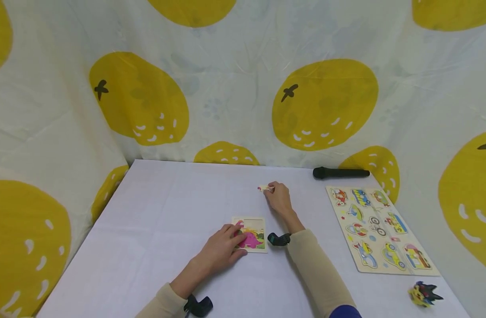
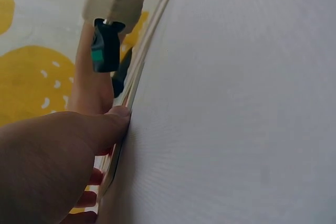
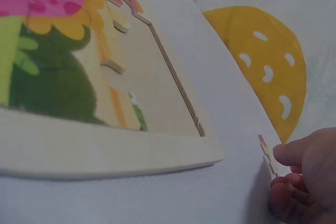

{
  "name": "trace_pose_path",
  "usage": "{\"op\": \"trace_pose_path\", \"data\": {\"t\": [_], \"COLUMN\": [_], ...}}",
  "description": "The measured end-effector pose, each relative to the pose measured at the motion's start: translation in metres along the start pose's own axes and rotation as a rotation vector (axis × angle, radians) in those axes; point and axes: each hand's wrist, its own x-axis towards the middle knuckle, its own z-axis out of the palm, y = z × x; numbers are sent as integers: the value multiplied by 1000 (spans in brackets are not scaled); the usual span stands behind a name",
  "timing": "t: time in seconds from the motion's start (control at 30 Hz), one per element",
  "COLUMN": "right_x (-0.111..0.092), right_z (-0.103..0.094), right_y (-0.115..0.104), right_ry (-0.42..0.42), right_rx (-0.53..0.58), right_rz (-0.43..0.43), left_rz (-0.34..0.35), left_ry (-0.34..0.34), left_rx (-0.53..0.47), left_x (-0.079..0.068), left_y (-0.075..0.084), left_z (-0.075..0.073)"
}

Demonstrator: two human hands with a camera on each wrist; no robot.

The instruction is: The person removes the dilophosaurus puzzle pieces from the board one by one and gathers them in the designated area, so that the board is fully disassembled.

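A small wooden jigsaw puzzle (image 1: pixel 260 248) with a pink dinosaur lies on the table, its bare backing showing along the far side in the right wrist view. My left hand (image 1: pixel 222 248) rests on its left part, fingers laid over the picture and thumb by the near edge; the left wrist view shows that thumb (image 2: pixel 118 121) against the board's edge. Beyond the board, my right hand (image 1: pixel 279 198) pinches a small puzzle piece (image 1: pixel 262 188) between thumb and fingers. The right wrist view shows this piece (image 3: pixel 266 153) standing on edge, close to the cloth.
A larger wooden board (image 1: pixel 362 260) with vehicle pictures lies on the right. Behind it is a black microphone (image 1: pixel 341 173), and near the front right corner a small yellow and black toy figure (image 1: pixel 423 294). A patterned curtain (image 1: pixel 231 88) hangs behind the white table (image 1: pixel 167 203).
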Motion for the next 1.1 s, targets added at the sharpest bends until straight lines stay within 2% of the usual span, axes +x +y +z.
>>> {"op": "trace_pose_path", "data": {"t": [0.33, 0.8, 1.1], "right_x": [-20, -55, -71], "right_z": [-4, -2, 1], "right_y": [-15, -31, -39], "right_ry": [-40, -110, -171], "right_rx": [9, -41, -42], "right_rz": [-20, -145, -220], "left_rz": [1, 28, 3], "left_ry": [1, 122, 147], "left_rx": [-50, -103, -116], "left_x": [-3, -15, -16], "left_y": [-2, -4, -6], "left_z": [-4, 0, 5]}}
